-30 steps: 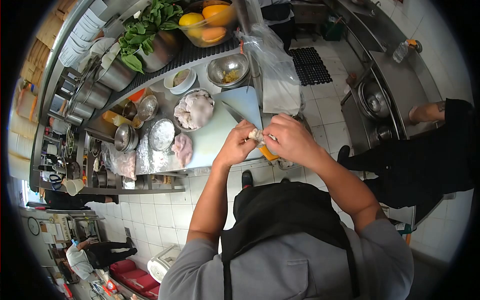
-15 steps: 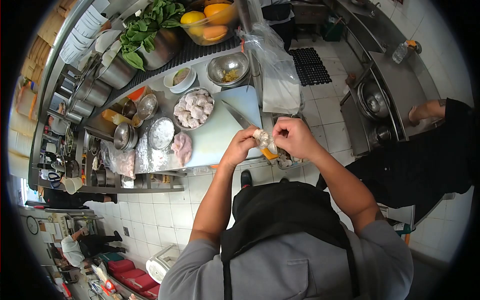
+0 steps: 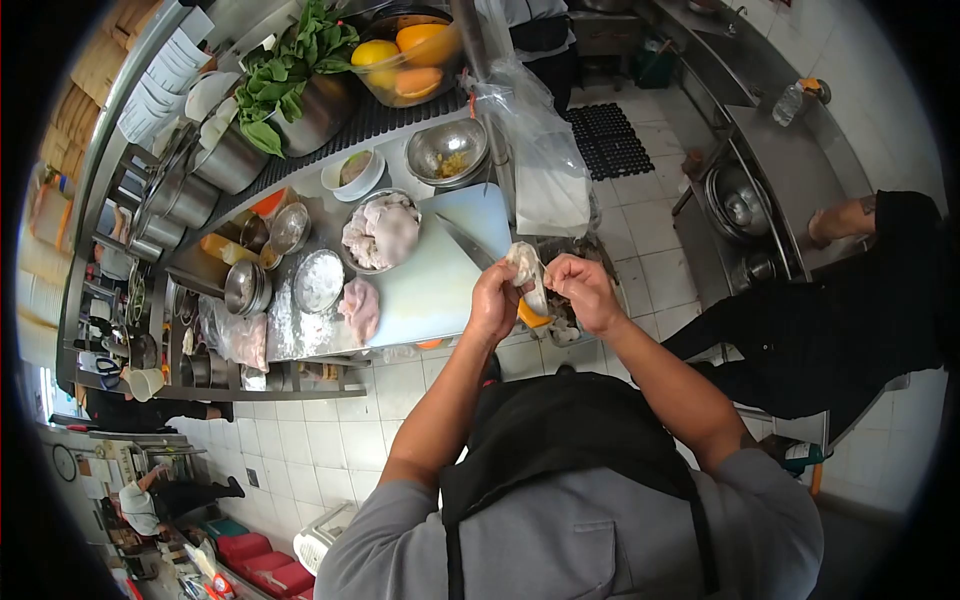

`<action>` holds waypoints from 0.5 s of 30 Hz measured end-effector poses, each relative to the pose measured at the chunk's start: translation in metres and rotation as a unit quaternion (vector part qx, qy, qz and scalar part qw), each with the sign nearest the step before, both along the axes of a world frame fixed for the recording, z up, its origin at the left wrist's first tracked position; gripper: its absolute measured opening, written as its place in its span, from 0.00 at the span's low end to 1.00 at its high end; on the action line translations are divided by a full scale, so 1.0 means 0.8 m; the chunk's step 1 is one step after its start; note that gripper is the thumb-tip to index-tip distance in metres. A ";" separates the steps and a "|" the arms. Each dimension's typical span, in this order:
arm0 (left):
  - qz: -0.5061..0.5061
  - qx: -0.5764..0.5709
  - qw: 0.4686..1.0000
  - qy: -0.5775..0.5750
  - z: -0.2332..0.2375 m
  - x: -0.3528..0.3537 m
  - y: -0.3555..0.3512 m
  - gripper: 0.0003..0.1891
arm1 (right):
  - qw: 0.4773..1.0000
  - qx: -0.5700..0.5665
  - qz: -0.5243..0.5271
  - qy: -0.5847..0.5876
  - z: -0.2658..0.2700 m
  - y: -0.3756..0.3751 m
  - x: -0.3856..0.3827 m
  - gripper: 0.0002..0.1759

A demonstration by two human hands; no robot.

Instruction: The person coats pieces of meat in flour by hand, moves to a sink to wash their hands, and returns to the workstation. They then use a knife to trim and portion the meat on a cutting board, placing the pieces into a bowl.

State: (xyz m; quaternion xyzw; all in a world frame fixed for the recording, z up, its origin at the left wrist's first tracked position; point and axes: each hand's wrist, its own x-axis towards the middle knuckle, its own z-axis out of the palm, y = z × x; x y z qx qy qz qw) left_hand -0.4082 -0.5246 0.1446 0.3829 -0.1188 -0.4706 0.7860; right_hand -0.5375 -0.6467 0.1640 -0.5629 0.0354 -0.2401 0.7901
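My left hand (image 3: 494,300) is closed round a pale piece of raw meat (image 3: 523,264) near the right end of the cutting board (image 3: 420,280). The fingers of my right hand (image 3: 585,290) are pinched at the meat's right edge. On the board, a knife (image 3: 462,240) lies with its blade pointing up and left, its orange handle (image 3: 533,315) below my hands. A metal bowl of pale meat pieces (image 3: 381,232) stands at the board's upper left. One pink piece (image 3: 359,310) rests at the board's left edge.
A bowl of white powder (image 3: 319,281) stands left of the board, with metal bowls (image 3: 245,287) beyond. Above are a bowl with yellow bits (image 3: 448,152), a fruit container (image 3: 408,70) and leafy greens (image 3: 290,75). A co-worker (image 3: 840,300) stands at the right.
The meat in my left hand has turned and now hangs lower. My right hand has opened up slightly from its tighter curl and shifted a little. The view has moved slightly.
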 end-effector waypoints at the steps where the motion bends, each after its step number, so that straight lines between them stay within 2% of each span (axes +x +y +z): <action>1: 0.028 0.021 0.999 0.030 0.000 -0.003 -0.003 0.14 | 1.000 -0.017 -0.002 0.001 -0.001 -0.001 -0.002 0.05; 5: 0.070 0.030 0.993 0.095 0.010 -0.001 -0.015 0.11 | 0.999 -0.029 -0.024 0.018 -0.014 -0.001 -0.007 0.04; 8: 0.079 0.019 0.995 0.053 0.020 0.003 -0.026 0.11 | 0.998 0.015 -0.048 0.047 -0.033 -0.005 -0.009 0.06; 11: 0.082 0.007 0.996 0.020 0.033 0.003 -0.034 0.10 | 0.988 0.035 -0.033 0.148 -0.060 -0.020 -0.016 0.06; 14: 0.092 0.014 0.995 -0.037 0.038 0.003 -0.046 0.08 | 0.951 -0.151 -0.066 0.263 -0.080 -0.047 -0.023 0.07; 15: 0.096 0.019 0.994 -0.044 0.040 0.002 -0.050 0.08 | 0.914 -0.233 -0.105 0.314 -0.085 -0.056 -0.029 0.07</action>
